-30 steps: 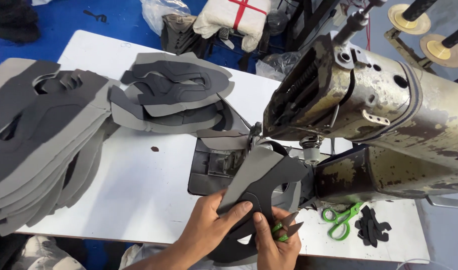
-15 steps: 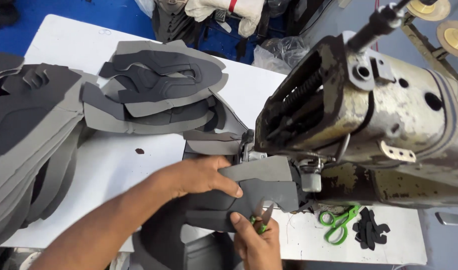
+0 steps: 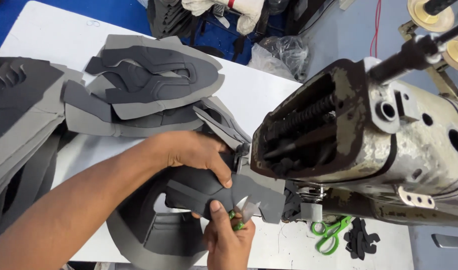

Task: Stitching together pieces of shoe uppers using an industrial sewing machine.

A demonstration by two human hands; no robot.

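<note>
- On the white table point(image 3: 54, 45), at the right, an old cream and rust-marked sewing machine point(image 3: 369, 135) is seen, its open end face turned toward the camera; it fills more of the view than a second ago.
- Stacks of grey and dark cut panels point(image 3: 149, 80) are spread over the left and middle of the table, apart from the hands.
- A dark grey panel point(image 3: 199, 190) is held against the machine's needle end, where half a second ago it was already being pressed; a second ago it lay lower, in front of the machine.
- The left hand point(image 3: 194, 152) is laid over the panel's top edge, fingers pressed down on it.
- The right hand point(image 3: 229, 237) is closed around small green-handled snips point(image 3: 235, 222) beneath the panel's edge, thumb against the fabric.
- Green scissors point(image 3: 330, 234) are left lying beside small black offcuts point(image 3: 361, 237).
</note>
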